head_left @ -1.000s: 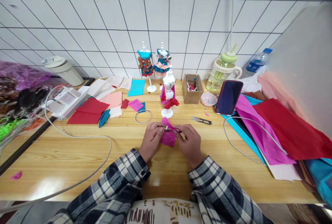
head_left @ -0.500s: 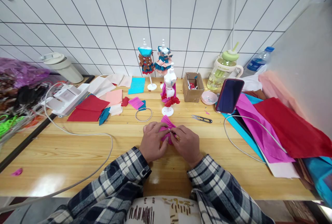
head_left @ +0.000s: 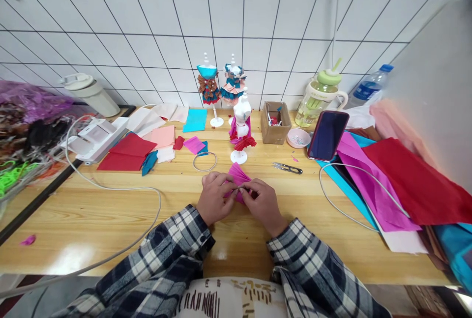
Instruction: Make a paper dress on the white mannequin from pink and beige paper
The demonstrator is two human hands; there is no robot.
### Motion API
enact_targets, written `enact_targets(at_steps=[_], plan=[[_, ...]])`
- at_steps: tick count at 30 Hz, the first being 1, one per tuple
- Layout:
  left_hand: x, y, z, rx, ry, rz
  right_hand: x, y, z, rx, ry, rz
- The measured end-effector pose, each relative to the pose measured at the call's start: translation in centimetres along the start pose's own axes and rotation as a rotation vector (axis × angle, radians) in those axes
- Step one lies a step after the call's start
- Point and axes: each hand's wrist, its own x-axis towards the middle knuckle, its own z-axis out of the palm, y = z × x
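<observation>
Magenta crepe paper, pleated into a small fan, sits pinched between your two hands just above the tabletop, directly in front of you; its folds spread upward and away while the gathered end is hidden under your fingers. Your left hand closes on the paper from the left, your right hand from the right, fingertips meeting at the middle. White tiles with dark grout cover the wall behind. The pale wooden tabletop carries large red and magenta paper sheets at your right, a white cable looping across the left, a dark phone leaning upright, a white mannequin wearing a red and pink skirt just beyond your hands, and small scissors lying to the right of it.
</observation>
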Motion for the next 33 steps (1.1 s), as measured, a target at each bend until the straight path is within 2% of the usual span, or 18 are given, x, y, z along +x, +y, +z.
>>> enact_targets(at_steps=[12,18,27,33], plan=[[0.4,-0.5,0.7,-0.146,0.0,-0.068,-0.3,-0.2,0.0,-0.056,0.051,-0.054],[0.3,-0.5,0.6,-0.132,-0.028,-0.06,-0.4,0.0,0.0,-0.103,0.026,-0.058],[0.4,-0.7,1.1,-0.158,-0.007,-0.07,-0.6,-0.2,0.3,-0.183,0.013,-0.096],[0.3,-0.5,1.2,-0.124,0.005,-0.055,-0.6,-0.3,0.2,-0.147,0.032,-0.074]])
